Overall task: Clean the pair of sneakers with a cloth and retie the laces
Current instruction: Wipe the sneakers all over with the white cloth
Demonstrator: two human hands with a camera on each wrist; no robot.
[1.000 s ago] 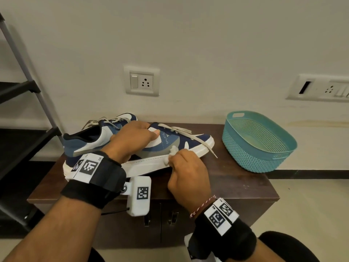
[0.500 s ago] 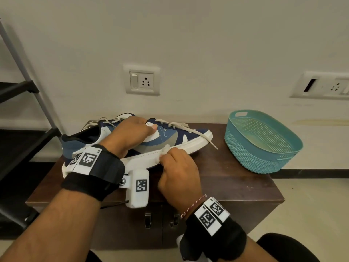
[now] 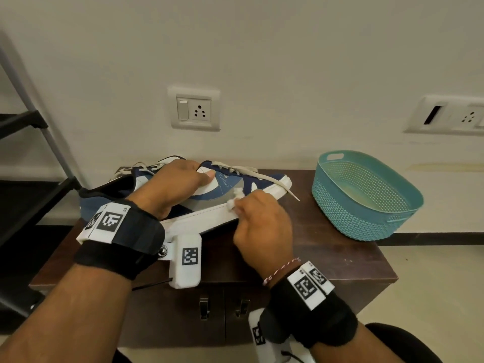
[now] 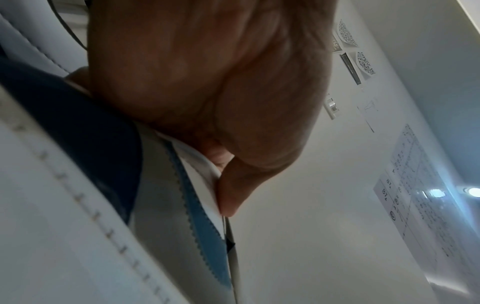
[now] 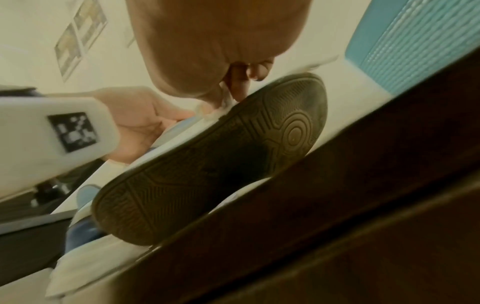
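Head view: your left grip [image 3: 178, 187] holds the near sneaker [image 3: 225, 203] tilted, sole off the tabletop [image 3: 327, 255]. Right grip [image 3: 262, 224] pinches the cloth [image 3: 235, 197] vs its white sole edge. 2nd sneaker [image 3: 104, 195] just behind. Basket [image 3: 366, 195] sits right, apart; wall close behind.

Soft indoor light, blurred wrist views

The head view is evenly lit and sharp, with wide-angle bending at its edges. Both wrist views are smeared; the left is cool and dim, with a glaring lamp [image 4: 473, 192] at right, the right yellowish
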